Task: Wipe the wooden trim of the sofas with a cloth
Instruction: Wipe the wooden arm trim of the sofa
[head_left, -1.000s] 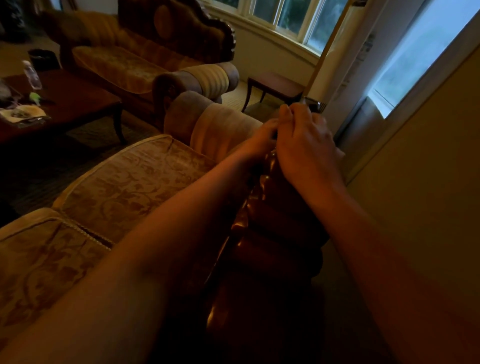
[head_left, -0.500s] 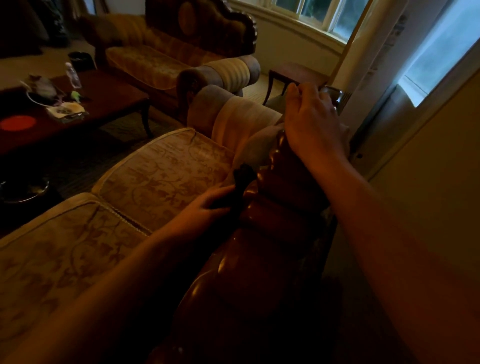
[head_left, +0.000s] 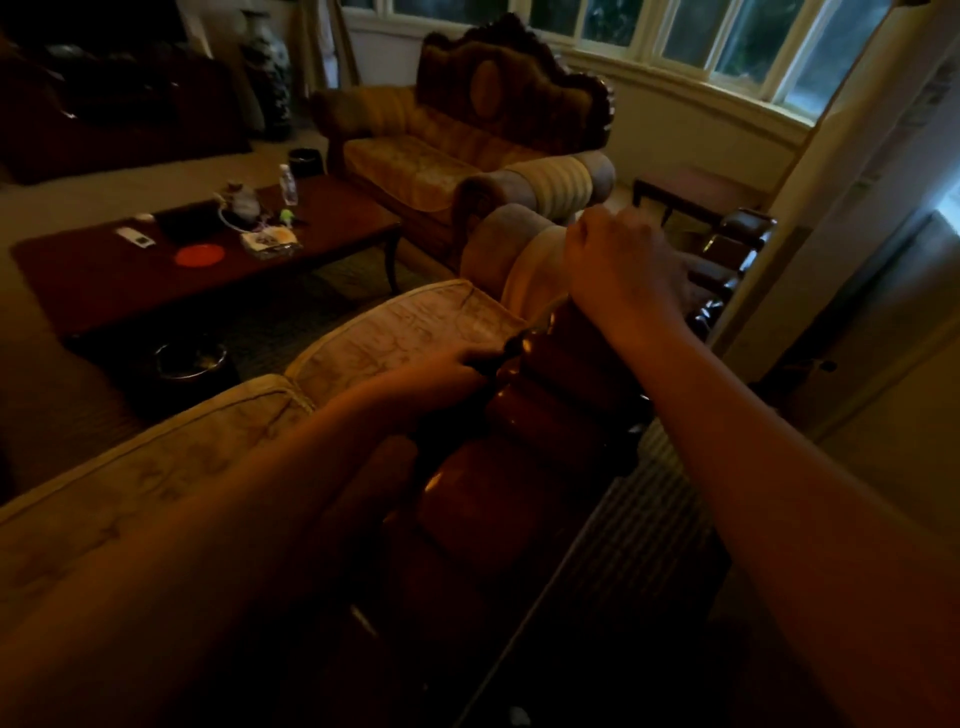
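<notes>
The near sofa's carved, glossy wooden trim (head_left: 545, 415) runs from under my arms up to the sofa's far end. My left hand (head_left: 441, 371) pinches a small dark cloth (head_left: 488, 362) against the trim's front edge, beside the pale patterned seat cushion (head_left: 410, 325). The dim light hides most of the cloth. My right hand (head_left: 623, 270) sits higher on the trim's top, fingers curled over it. A second sofa (head_left: 415, 161) with dark carved wooden trim (head_left: 498, 47) stands across the room.
A low wooden coffee table (head_left: 104, 280) with a bottle and small clutter stands to the left. A dark bowl (head_left: 189, 358) sits on the floor beside it. A small side table (head_left: 691, 187) stands under the windows. A wall (head_left: 883, 415) is close on my right.
My left hand left the right hand at the trim's top and slid down the front edge toward me with the cloth. The right hand stayed on top. The view swung left.
</notes>
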